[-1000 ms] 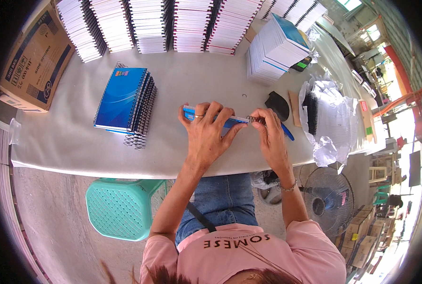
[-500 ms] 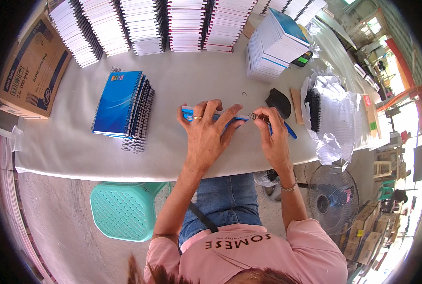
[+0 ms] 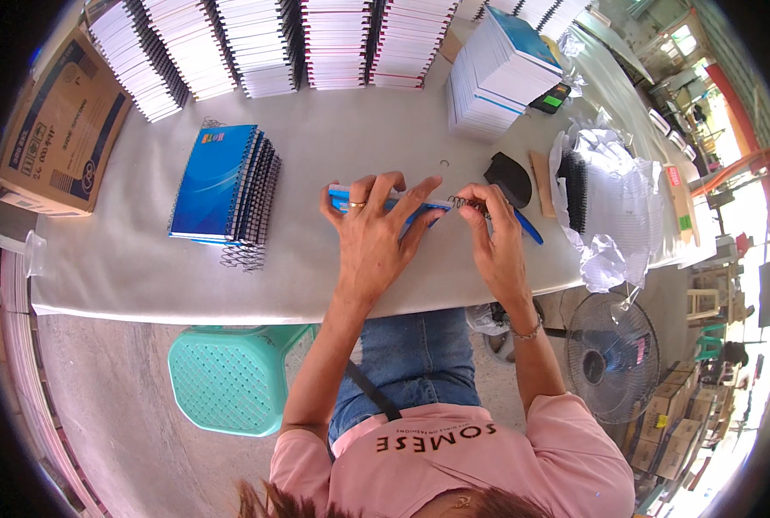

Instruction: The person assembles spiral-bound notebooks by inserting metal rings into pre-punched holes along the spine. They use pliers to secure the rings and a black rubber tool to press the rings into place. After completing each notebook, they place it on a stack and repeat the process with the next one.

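Observation:
My left hand (image 3: pixel 373 235) is wrapped over a blue-covered notebook (image 3: pixel 339 204), held on its edge above the table, with fingers on its far side and the thumb near its right end. Between my right thumb and fingers is a dark spiral binding coil (image 3: pixel 459 202). My right hand (image 3: pixel 499 246) keeps the coil's free end at the notebook's right corner. How far the coil runs into the holes is hidden by my fingers. A blue-handled tool (image 3: pixel 529 226) lies just beyond my right hand, partly covered by it.
To the left is a stack of blue spiral notebooks (image 3: pixel 216 186), beside a cardboard box (image 3: pixel 65 129). Tall stacks of bound books (image 3: pixel 337 43) line the back; unbound books (image 3: pixel 488 86) stand at the back right. A black object (image 3: pixel 507 180) and crumpled paper with coils (image 3: pixel 605 207) lie right.
My right hand has shifted slightly up and left, its fingers rolled a little on the coil. My left hand still holds the notebook in nearly the same place.

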`<control>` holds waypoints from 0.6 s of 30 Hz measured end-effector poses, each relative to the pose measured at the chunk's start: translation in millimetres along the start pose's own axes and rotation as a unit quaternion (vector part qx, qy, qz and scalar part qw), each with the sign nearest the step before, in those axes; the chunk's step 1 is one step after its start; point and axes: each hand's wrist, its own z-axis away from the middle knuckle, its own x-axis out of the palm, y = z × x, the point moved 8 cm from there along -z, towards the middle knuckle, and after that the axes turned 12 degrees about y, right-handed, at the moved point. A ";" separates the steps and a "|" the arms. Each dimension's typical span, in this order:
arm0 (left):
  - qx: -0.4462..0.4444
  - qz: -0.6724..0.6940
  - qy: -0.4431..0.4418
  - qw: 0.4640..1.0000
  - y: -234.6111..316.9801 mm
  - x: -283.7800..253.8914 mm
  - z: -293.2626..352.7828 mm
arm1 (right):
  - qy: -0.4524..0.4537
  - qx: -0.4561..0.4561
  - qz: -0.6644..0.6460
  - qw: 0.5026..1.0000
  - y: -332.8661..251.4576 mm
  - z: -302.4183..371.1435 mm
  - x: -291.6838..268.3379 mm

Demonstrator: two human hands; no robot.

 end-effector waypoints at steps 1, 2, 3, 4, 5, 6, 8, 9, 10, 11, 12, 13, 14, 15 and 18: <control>0.000 0.001 0.001 1.000 -0.2 0.1 0.4 | 0.003 0.006 -0.009 1.000 1.8 1.2 0.7; 0.000 0.001 0.003 1.000 -0.4 -0.1 0.5 | 0.006 0.011 -0.018 1.000 2.8 2.0 0.9; 0.001 0.000 0.002 1.000 -0.4 0.3 0.7 | 0.006 0.018 -0.029 0.999 3.0 2.0 1.2; 0.002 -0.001 0.001 1.000 -0.2 0.6 0.7 | 0.005 0.024 -0.041 0.999 2.5 1.1 1.3; 0.002 -0.002 0.000 1.000 -0.1 0.9 0.8 | 0.004 0.031 -0.052 0.998 2.2 0.7 1.1; 0.003 0.001 0.004 1.000 0.2 0.2 0.6 | 0.003 0.022 -0.047 0.999 0.1 0.6 0.5; 0.005 0.008 0.012 1.000 0.8 -1.1 0.3 | 0.001 0.006 -0.037 0.999 -3.1 0.8 -0.7; 0.006 0.006 0.009 1.000 0.2 -0.6 0.8 | -0.007 0.005 -0.038 0.999 -2.5 1.7 0.1; 0.007 0.005 0.006 1.000 -1.1 0.2 1.6 | -0.015 0.004 -0.039 0.999 -0.8 2.7 1.1; 0.008 0.004 0.003 1.000 -1.6 0.7 2.2 | -0.023 0.003 -0.040 0.999 0.1 3.5 1.5; 0.008 0.005 0.003 1.000 -1.6 0.5 2.5 | -0.026 -0.005 -0.029 0.999 -0.4 3.8 1.2; 0.008 0.006 0.002 1.000 -1.2 -0.1 2.5 | -0.029 -0.012 -0.018 0.999 -1.7 3.8 0.5; 0.008 0.007 0.002 1.000 -0.7 -0.5 2.5 | -0.032 -0.019 -0.006 0.999 -3.4 3.8 -0.3; 0.002 0.002 0.001 1.000 -1.1 -0.4 2.0 | -0.029 -0.007 -0.011 0.999 -4.2 3.0 -1.0; -0.009 -0.006 0.000 1.000 -1.0 0.4 0.9 | -0.038 -0.008 0.002 0.999 -6.6 1.7 -0.6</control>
